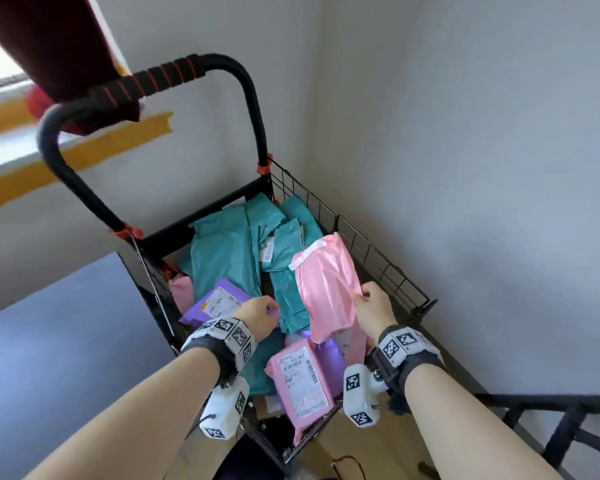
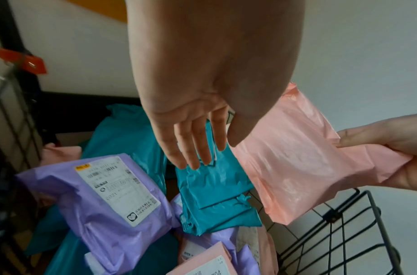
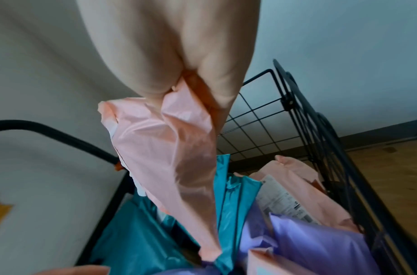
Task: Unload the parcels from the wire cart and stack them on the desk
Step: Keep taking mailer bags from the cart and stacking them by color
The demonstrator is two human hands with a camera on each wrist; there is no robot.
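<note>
Pink parcel (image 1: 326, 289) lengthwise toward cart handle (image 1: 174, 76)

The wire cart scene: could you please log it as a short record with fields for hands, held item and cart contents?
right hand: right hand pinches the edge of the pink parcel, lifted above the load
left hand: left hand open, fingers straight, over a teal parcel, holding nothing
cart: black wire cart in a wall corner
contents: teal, pink and purple parcels, including a labelled purple parcel
desk: not in view
</note>
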